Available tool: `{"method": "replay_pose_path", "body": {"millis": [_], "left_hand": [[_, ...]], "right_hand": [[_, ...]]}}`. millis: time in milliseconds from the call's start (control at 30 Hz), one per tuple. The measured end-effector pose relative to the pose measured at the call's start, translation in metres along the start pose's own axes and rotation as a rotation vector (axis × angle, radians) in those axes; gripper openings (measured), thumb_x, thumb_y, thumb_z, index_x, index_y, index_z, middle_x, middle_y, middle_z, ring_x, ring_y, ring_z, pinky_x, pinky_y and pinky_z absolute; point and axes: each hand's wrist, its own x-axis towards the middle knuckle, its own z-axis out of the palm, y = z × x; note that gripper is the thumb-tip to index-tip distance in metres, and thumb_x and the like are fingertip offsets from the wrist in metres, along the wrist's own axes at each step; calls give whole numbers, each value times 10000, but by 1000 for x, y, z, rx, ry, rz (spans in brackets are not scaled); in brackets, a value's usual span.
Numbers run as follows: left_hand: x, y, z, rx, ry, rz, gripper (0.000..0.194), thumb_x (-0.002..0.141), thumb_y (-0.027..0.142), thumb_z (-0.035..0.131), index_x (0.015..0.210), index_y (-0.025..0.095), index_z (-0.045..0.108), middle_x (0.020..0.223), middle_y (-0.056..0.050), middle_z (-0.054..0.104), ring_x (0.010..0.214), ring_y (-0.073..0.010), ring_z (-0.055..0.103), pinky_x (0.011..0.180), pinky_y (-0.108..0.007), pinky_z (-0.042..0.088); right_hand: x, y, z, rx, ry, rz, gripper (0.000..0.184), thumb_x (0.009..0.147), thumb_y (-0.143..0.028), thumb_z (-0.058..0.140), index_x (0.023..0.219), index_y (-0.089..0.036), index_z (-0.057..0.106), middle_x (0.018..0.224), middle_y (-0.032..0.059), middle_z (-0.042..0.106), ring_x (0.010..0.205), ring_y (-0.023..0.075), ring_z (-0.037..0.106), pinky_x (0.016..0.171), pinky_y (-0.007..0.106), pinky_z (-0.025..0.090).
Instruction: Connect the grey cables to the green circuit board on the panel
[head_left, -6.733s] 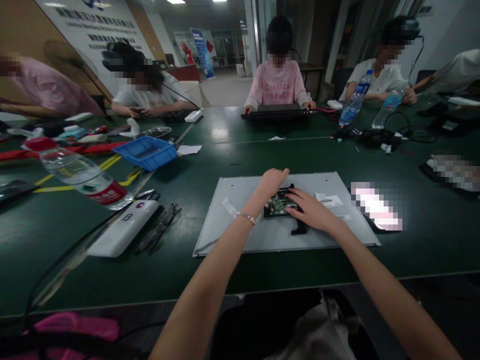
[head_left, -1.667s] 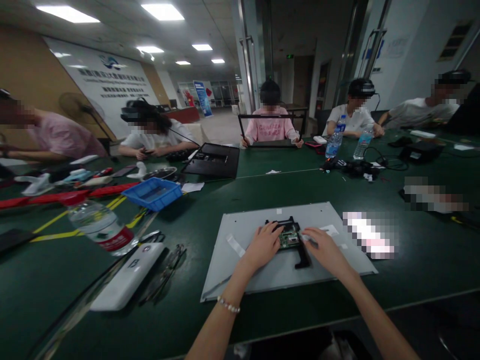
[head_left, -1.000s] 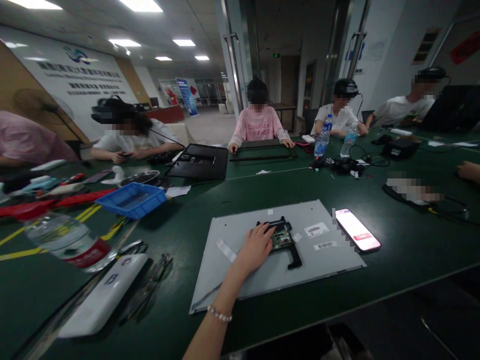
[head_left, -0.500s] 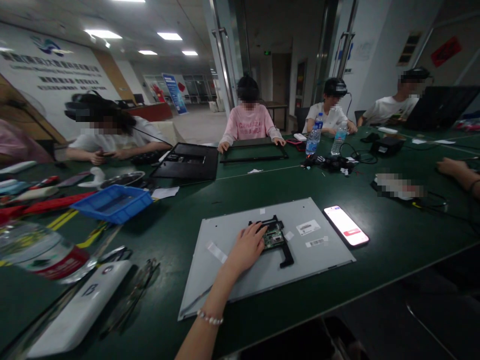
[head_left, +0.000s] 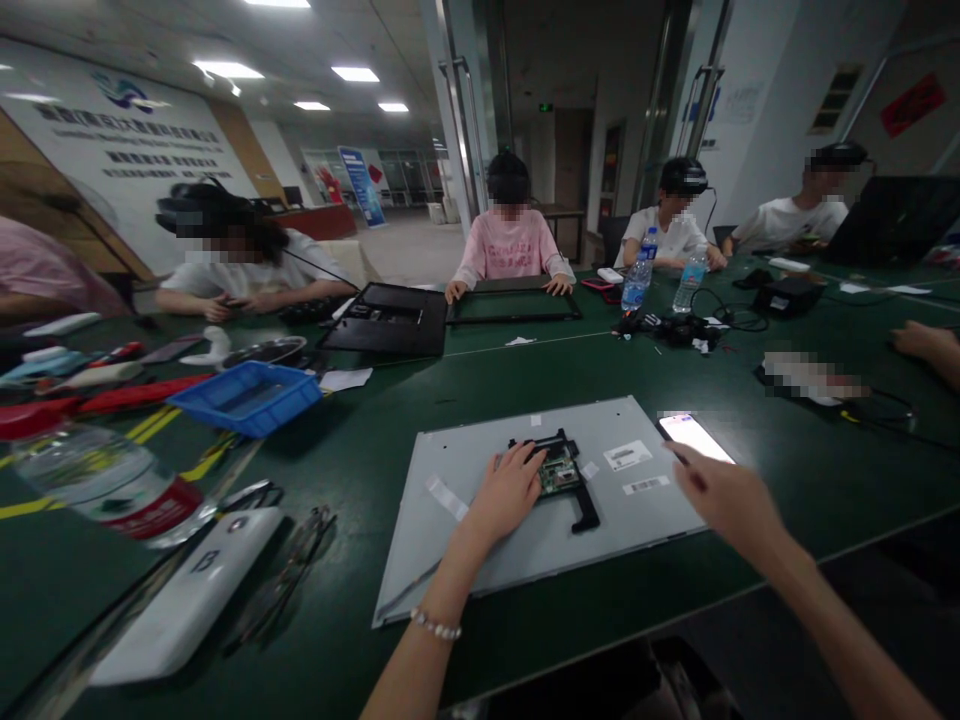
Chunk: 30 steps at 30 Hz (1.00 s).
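A flat grey metal-backed screen panel with labels and tape lies on the green table. On its middle sits a black plastic bracket around a green circuit board. My left hand lies over the left part of the bracket and board, fingers stretched out and apart, covering some of them. My right hand is above the panel's right edge, its fingers closed, with a small dark thin thing at their tips; its kind is too blurred to tell. A lit phone lies just behind that hand.
To the left are a blue tray, a large water bottle, a white power bank and glasses. Opposite, a person in pink holds a black frame. Cables and two bottles stand farther right.
My right hand has come into view from the lower right, reaching over the panel's right edge beside the phone. My left hand stays on the bracket. The view has shifted slightly.
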Motion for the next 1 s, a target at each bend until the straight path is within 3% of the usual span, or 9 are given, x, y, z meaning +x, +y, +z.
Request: {"method": "replay_pose_path", "body": {"millis": [100, 233, 400, 667, 800, 1000], "left_hand": [[-1, 0, 0, 10, 6, 4, 422, 938, 264, 298, 1352, 252, 375, 1412, -61, 384, 1320, -244, 303, 1055, -483, 272], [-1, 1, 1, 27, 11, -6, 426, 929, 251, 312, 1350, 253, 378, 1410, -57, 386, 1316, -242, 308, 1061, -481, 264], [-1, 2, 2, 21, 3, -9, 429, 926, 249, 311, 1349, 260, 378, 1412, -52, 388, 1318, -235, 309, 1058, -488, 271], [-2, 2, 2, 11, 1, -8, 430, 930, 250, 307, 1355, 252, 368, 1421, -61, 373, 1324, -241, 297, 1053, -507, 275], [-2, 2, 2, 6, -6, -5, 429, 930, 250, 310, 1355, 254, 370, 1424, -63, 368, 1327, -236, 292, 1051, -507, 276], [-1, 2, 2, -10, -4, -12, 432, 936, 260, 303, 1364, 261, 356, 1422, -56, 372, 1330, -234, 287, 1056, -495, 272]], "right_hand": [[32, -17, 32, 33, -151, -110, 334, 848, -237, 495, 1164, -233, 605, 868, 45, 678, 751, 175, 615, 712, 288, 469], [85, -30, 71, 96, -183, -154, 358, 797, -151, 491, 1131, -166, 618, 1056, 90, 639, 809, 155, 606, 805, 277, 449], [97, -23, 97, 150, -154, -248, 312, 795, -125, 477, 1056, -151, 647, 1033, 97, 616, 917, 182, 573, 874, 313, 428], [77, -5, 92, 273, -323, -276, 264, 732, -251, 637, 989, -200, 673, 1001, 58, 619, 931, 191, 571, 839, 326, 445], [75, -4, 87, 314, -405, -247, 214, 724, -240, 634, 928, -203, 686, 910, 35, 642, 829, 165, 590, 768, 298, 463], [74, -7, 91, 345, -413, -201, 142, 769, -261, 585, 846, -196, 685, 779, 19, 661, 714, 154, 602, 659, 264, 460]]}}
